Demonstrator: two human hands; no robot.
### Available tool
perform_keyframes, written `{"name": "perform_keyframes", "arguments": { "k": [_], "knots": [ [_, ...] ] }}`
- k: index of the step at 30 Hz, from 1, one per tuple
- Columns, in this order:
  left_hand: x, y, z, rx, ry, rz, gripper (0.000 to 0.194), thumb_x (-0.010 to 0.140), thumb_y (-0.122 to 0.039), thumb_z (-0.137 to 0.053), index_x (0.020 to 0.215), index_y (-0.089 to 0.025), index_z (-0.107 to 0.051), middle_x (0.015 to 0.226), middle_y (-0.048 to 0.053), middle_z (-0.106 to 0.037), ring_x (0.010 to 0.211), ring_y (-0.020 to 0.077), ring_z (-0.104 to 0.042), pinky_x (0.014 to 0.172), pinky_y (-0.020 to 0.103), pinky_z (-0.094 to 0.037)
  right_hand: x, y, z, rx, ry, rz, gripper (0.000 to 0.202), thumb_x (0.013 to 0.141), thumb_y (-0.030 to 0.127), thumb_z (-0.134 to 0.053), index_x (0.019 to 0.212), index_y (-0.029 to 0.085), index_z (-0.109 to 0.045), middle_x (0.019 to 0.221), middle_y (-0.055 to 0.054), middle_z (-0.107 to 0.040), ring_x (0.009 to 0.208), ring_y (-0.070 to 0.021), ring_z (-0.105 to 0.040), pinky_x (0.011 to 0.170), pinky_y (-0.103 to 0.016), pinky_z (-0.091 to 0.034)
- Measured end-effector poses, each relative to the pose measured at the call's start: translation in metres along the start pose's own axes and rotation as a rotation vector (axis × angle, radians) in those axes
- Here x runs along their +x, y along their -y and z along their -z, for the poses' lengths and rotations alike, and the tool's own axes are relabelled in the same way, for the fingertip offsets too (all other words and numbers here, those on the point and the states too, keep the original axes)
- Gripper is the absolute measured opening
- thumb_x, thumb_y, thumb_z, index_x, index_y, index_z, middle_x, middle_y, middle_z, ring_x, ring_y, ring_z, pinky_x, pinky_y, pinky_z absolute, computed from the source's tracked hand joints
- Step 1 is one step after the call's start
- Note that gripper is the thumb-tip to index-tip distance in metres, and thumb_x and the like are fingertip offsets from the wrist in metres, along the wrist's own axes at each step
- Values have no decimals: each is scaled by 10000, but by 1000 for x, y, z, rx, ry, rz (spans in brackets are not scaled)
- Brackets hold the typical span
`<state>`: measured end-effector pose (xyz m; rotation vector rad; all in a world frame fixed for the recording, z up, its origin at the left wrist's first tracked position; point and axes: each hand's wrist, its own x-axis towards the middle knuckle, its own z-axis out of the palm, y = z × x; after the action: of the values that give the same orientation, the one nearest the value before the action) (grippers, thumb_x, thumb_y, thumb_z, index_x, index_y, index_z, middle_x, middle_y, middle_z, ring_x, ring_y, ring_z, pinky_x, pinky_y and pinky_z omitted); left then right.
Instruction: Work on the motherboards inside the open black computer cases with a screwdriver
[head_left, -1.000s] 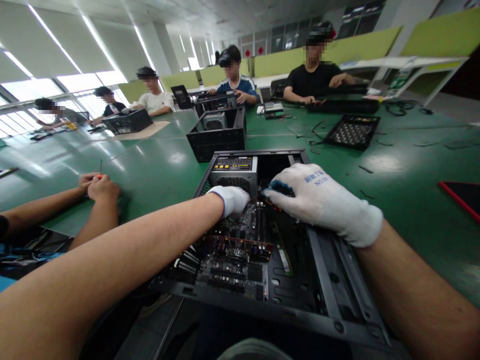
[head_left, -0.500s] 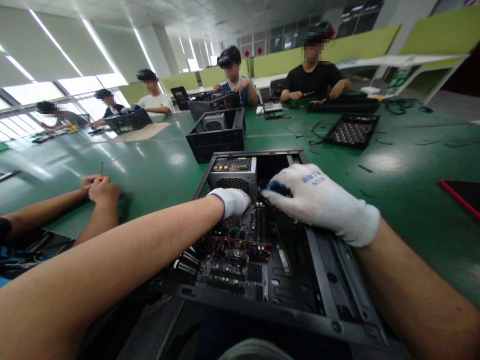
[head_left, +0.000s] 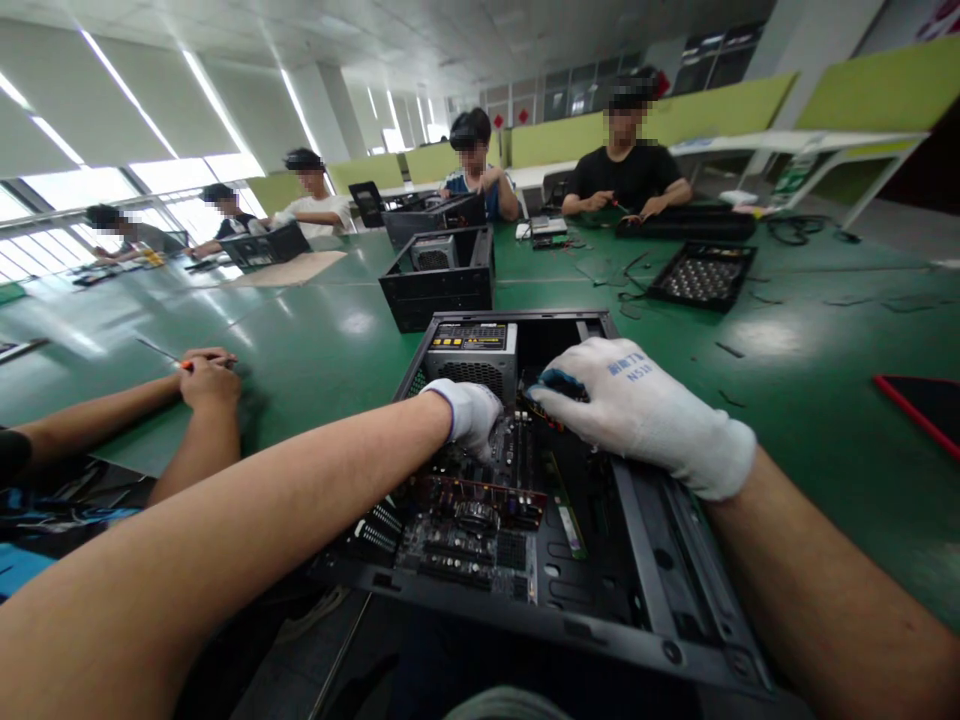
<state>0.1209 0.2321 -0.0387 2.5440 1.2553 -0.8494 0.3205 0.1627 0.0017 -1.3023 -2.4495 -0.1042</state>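
Observation:
An open black computer case (head_left: 660, 570) lies before me with a motherboard (head_left: 450, 545) inside. My left hand (head_left: 471, 415), in a white glove, reaches down onto the board just below the power supply (head_left: 474, 352); its fingertips are hidden. White-gloved too, my right hand (head_left: 600, 395) is curled over the case's right part, thumb and fingers closed around something dark near coloured wires; what it holds is hard to make out. A red-edged card (head_left: 480, 495) crosses the board. A green memory stick (head_left: 568, 520) lies to the right of the board.
On the green table (head_left: 330, 345) stand another open case (head_left: 442, 290) and a black perforated panel (head_left: 701, 275). At the left, a person's hands (head_left: 210, 380) hold a screwdriver. Several people sit across the table. A red-edged mat (head_left: 926, 405) lies at the right.
The view has shifted slightly, so the case appears a little lower. Both my hands stay in nearly the same places. The neighbour's screwdriver now points up to the left.

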Motion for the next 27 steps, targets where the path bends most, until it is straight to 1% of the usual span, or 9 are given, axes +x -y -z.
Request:
{"name": "perform_keyframes", "arguments": {
  "k": [3, 6, 9, 11, 14, 16, 20, 23, 27],
  "knots": [
    [-4, -2, 3, 48, 8, -31, 685, 631, -427, -879, 1244, -186, -695, 1258, 117, -754, 1143, 319, -717, 1026, 368, -562, 1, 2, 4, 55, -15, -4, 421, 1011, 527, -514, 1009, 186, -761, 977, -99, -756, 943, -255, -671, 886, -379, -471],
    [-12, -5, 7, 24, -55, -34, 795, 652, -514, -850, 1334, -175, -621, 1307, 138, -727, 1192, 329, -702, 1030, 363, -560, -3, 4, 6, 126, -67, -24, 398, 998, 520, -528, 1014, 191, -750, 1052, -111, -756, 1016, -276, -671, 953, -424, -492],
    [-27, -7, 10, -57, -173, -9, 792, 740, -544, -767, 1392, -153, -545, 1340, 170, -703, 1220, 330, -691, 1018, 364, -563, -21, 2, 4, 212, -232, -166, 518, 950, 582, -566, 1258, 184, -687, 1343, -160, -677, 1283, -347, -595, 1116, -529, -444],
    [-37, -6, 13, -132, -237, -19, 669, 829, -511, -675, 1373, -146, -539, 1316, 178, -710, 1185, 320, -709, 978, 368, -578, -41, -3, -1, 306, -302, -387, 728, 915, 652, -582, 1486, 203, -539, 1538, -166, -544, 1443, -377, -480, 1210, -574, -364],
    [-53, -4, 17, -182, -310, -77, 431, 932, -422, -537, 1267, -157, -597, 1294, 167, -718, 1163, 297, -715, 966, 369, -570, -74, -10, -13, 492, -203, -684, 944, 852, 752, -602, 1625, 255, -384, 1665, -134, -413, 1522, -395, -390, 1280, -560, -271],
    [-67, -3, 21, -199, -377, -106, 363, 970, -410, -484, 1197, -166, -626, 1284, 158, -723, 1162, 291, -710, 979, 374, -557, -91, -11, -20, 655, -105, -677, 898, 877, 747, -574, 1638, 318, -365, 1689, -56, -390, 1563, -348, -328, 1307, -514, -226],
    [-111, -6, 24, -207, -572, -164, 360, 1033, -455, -406, 1022, -198, -658, 1131, 117, -770, 1069, 269, -732, 966, 371, -551, -99, -1, -27, 844, -128, -703, 904, 882, 717, -593, 1662, 377, -287, 1691, -4, -389, 1557, -316, -345, 1288, -464, -287],
    [-154, -13, 11, -221, -645, -189, 388, 1052, -454, -365, 933, -250, -673, 982, 76, -777, 968, 247, -748, 917, 368, -572, -87, 8, -30, 858, -116, -692, 932, 861, 696, -650, 1658, 387, -280, 1642, -32, -472, 1502, -344, -441, 1255, -510, -350],
    [-204, -26, -34, -358, -733, -145, 260, 926, -561, -535, 991, -408, -734, 908, 57, -755, 911, 274, -748, 760, 400, -634, -52, 23, -40, 903, -106, -536, 874, 917, 641, -631, 1659, 344, -278, 1632, -51, -486, 1482, -311, -473, 1241, -488, -375]
  ]
}}
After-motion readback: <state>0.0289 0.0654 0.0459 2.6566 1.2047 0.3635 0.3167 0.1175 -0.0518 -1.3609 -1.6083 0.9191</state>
